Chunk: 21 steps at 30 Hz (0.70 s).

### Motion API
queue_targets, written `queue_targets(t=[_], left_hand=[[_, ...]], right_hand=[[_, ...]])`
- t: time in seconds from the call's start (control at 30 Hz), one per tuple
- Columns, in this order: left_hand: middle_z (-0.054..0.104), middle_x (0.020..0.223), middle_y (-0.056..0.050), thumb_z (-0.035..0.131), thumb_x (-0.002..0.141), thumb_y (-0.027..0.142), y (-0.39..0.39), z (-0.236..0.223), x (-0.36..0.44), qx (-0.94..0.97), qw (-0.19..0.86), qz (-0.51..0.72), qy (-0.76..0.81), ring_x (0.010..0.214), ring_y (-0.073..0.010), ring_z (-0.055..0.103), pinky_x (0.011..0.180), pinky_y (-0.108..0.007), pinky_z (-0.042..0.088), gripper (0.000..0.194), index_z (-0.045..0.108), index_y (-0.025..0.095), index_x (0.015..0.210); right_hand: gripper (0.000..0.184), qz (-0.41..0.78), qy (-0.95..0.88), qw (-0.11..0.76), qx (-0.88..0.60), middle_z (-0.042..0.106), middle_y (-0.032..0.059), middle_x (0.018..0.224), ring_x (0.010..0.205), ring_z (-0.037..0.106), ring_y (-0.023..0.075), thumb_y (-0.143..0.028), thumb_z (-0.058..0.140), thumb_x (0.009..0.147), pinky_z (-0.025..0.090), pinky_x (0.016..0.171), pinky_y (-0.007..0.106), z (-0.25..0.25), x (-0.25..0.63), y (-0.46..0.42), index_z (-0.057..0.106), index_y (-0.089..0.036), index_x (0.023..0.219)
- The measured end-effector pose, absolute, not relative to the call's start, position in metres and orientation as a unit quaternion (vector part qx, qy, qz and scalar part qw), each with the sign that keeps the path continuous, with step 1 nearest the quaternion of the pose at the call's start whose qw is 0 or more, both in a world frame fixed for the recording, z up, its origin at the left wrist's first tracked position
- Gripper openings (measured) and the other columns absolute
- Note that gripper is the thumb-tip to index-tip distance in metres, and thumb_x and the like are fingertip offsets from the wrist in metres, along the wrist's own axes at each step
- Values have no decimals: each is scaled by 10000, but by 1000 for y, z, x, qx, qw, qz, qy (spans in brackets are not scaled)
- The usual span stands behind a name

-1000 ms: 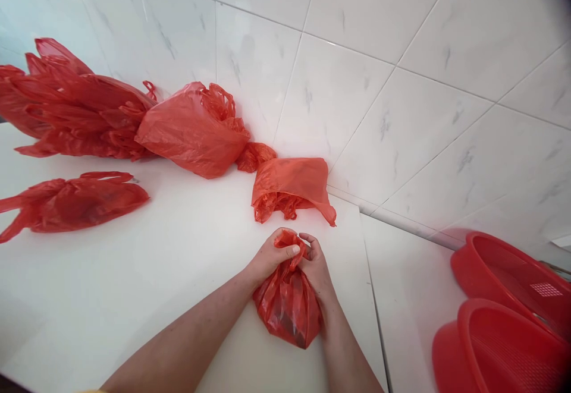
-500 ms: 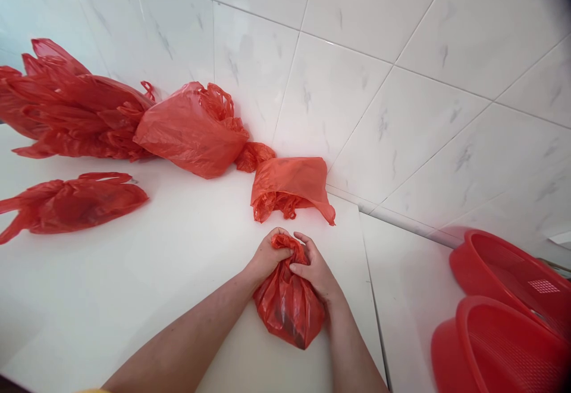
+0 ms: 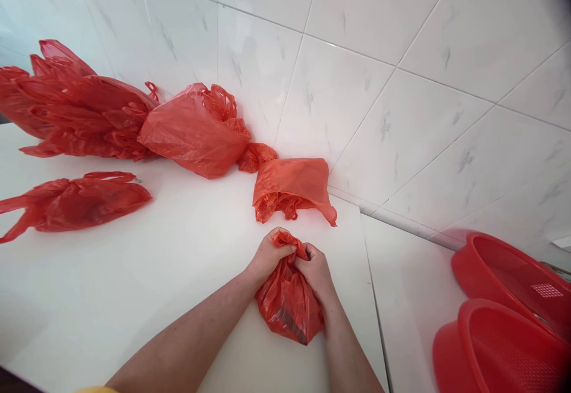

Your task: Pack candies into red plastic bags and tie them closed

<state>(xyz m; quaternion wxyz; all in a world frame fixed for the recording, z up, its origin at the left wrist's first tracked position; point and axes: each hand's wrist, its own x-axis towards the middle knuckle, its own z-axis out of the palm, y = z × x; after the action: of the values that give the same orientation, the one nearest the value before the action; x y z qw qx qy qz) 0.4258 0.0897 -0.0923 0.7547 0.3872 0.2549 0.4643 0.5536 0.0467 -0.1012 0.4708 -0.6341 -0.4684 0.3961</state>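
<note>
A filled red plastic bag [image 3: 289, 307] rests on the white table in front of me, its top gathered and twisted. Something dark shows through its thin film, but I cannot make out what it is. My left hand [image 3: 270, 255] is closed round the left side of the bunched neck, thumb across it. On the other side, my right hand [image 3: 314, 267] pinches the neck between thumb and bent fingers. Just beyond both hands lies a flat, folded red bag [image 3: 292, 178] with crumpled handles spilling from its near edge.
A large heap of red plastic bags [image 3: 84, 110] leans along the tiled wall [image 3: 352, 72], with a bulging red bag [image 3: 191, 131] beside it. Another filled red bag [image 3: 89, 203] lies at left on the white table [image 3: 178, 250]. Two red plastic baskets [image 3: 466, 339] stand at right.
My right hand's fingers have curled in from a looser, spread pose and now pinch the bag's neck. My left hand keeps its hold. The view has shifted slightly.
</note>
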Motion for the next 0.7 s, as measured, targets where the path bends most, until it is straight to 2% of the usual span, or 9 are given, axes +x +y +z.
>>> queue_targets(t=[0.17,0.37,0.53,0.63,0.7], left_hand=[[604,688,15,688,676,147,89,-97,426,398,753,459,253,620,-120,570,607,-255,424,229,480,184,763],[594,692,18,692,708,175,90,-102,426,409,760,445,236,613,-112,566,608,-248,421,232,476,185,790],[612,740,5,701,722,222,90,-101,425,394,782,437,206,667,-124,586,650,-255,439,220,510,179,823],[612,722,2,657,772,305,90,-99,425,381,790,431,212,637,-122,581,650,-266,455,185,536,174,820],[624,723,-9,637,787,357,90,-98,425,370,796,427,217,627,-129,591,661,-283,471,209,559,167,827]], right_hand=[[164,415,-462,489,-612,535,-43,664,618,463,139,-310,646,706,381,564,255,-98,556,46,521,-204,700],[191,325,-457,489,-668,485,-52,619,595,427,136,-331,582,741,368,541,253,-101,550,49,448,-224,657],[203,289,-449,486,-692,447,-64,573,557,387,121,-283,567,713,327,498,237,-101,548,48,396,-227,620],[100,323,-422,510,-676,488,-76,562,521,421,119,-214,539,682,338,484,233,-100,550,47,440,-230,690],[127,379,-403,536,-637,548,-71,582,520,478,127,-173,527,670,372,503,238,-100,554,46,497,-229,780]])
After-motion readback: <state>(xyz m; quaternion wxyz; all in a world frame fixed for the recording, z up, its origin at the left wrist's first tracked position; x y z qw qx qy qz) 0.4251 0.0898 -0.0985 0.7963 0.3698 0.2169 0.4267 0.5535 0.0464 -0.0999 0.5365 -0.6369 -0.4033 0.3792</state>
